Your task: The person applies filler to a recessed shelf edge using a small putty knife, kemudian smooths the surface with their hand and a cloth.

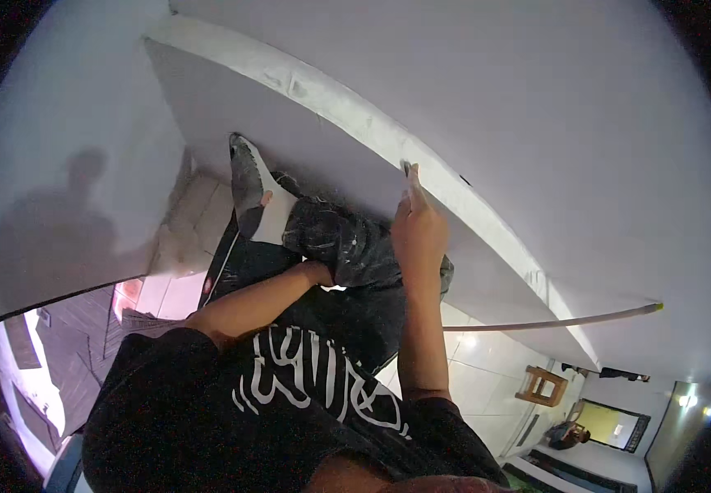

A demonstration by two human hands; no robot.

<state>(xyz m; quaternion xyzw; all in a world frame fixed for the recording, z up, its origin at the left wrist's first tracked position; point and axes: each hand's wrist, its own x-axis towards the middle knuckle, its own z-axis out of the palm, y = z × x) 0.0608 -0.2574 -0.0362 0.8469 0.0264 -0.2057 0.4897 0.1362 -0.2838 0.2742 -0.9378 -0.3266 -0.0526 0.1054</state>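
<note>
Had the right hand (pixel 421 234) right up there at the strip (pixel 347 112), just about at its middle! Pointed the index finger at the white face and curled the other fingers in, making a narrow shape. Met a small dark bit (pixel 405 168) by the fingertip, at the strip's lower edge; perhaps pinched it, perhaps only touched it, too small to tell.

Rested the left hand (pixel 316 273) well below the strip, up against the dark trousers (pixel 347 242) and partly hidden by them; could not tell whether wide, narrow or holding.

Bent a leg in close under the strip, and set a foot (pixel 248 189) in grey and white beneath its left half. Wore a black shirt (pixel 183 394), farther below the strip, with a bold white print (pixel 322 378) across it.

Now saw a long thin rod (pixel 618 313), tipped yellow-green, crossing in front of the strip near its right end! Caught a wooden frame (pixel 536 398) below that end, and another person (pixel 565 435) farther off. Spotted a shadow (pixel 59 222) on the wall left of the strip.
</note>
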